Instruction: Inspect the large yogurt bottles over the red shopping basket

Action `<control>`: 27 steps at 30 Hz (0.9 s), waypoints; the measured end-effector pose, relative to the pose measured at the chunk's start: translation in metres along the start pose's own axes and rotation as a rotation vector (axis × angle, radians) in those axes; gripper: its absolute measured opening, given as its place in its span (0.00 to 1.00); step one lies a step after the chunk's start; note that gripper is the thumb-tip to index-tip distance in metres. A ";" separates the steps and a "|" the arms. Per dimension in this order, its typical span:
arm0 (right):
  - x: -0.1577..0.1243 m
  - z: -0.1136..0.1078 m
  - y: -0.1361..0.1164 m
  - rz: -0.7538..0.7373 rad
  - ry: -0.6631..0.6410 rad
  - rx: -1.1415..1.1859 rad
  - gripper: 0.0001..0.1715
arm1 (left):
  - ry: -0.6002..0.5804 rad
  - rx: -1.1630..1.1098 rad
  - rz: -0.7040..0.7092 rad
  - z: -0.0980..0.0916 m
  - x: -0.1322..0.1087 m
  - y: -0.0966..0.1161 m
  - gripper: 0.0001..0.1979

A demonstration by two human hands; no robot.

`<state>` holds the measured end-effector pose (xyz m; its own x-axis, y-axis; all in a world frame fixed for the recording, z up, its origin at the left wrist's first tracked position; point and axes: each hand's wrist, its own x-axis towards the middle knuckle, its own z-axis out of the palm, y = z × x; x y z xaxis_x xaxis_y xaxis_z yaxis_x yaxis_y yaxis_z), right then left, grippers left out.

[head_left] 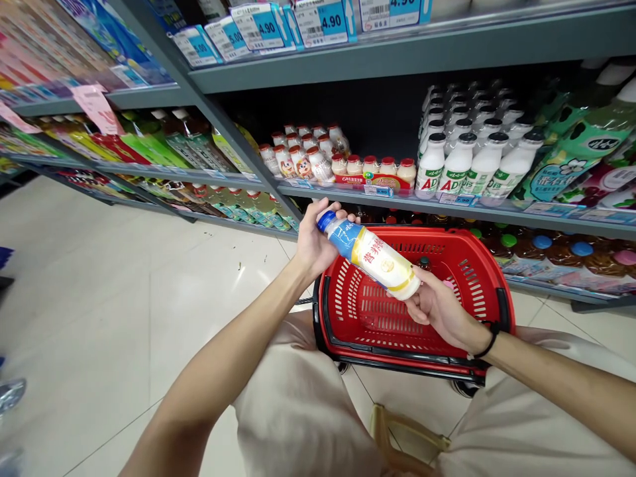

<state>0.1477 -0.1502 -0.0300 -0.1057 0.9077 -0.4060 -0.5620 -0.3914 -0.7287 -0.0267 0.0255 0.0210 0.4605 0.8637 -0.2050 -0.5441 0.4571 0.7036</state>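
Left hand (320,244) curls round the bottle (371,262) near its blue cap, while right hand (437,311) pinches the base between thumb and fingers. Held tilted, label turned up to the eyes, it's right above the red basket (382,352), in front of the shelf (397,199).

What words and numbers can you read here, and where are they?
"4.90" on a blue price tag
"AD" on a white bottle
"7.90" on a shelf tag
Big red Chinese letters on the held bottle: too blurred to read surely
Other tags: too small to read
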 end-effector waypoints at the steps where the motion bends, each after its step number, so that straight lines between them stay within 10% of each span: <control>1: 0.001 0.000 0.000 0.018 -0.013 0.006 0.28 | -0.006 0.003 -0.005 0.001 -0.001 0.000 0.13; 14: 0.008 -0.010 0.010 0.235 -0.087 0.033 0.35 | -0.029 0.025 -0.020 0.006 -0.008 -0.007 0.11; 27: -0.002 0.001 -0.002 -0.038 -0.027 -0.184 0.39 | 0.016 0.000 0.001 0.000 0.001 -0.003 0.10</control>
<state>0.1484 -0.1508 -0.0275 -0.1103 0.9252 -0.3630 -0.4071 -0.3753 -0.8327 -0.0247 0.0251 0.0192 0.4490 0.8673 -0.2150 -0.5443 0.4563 0.7039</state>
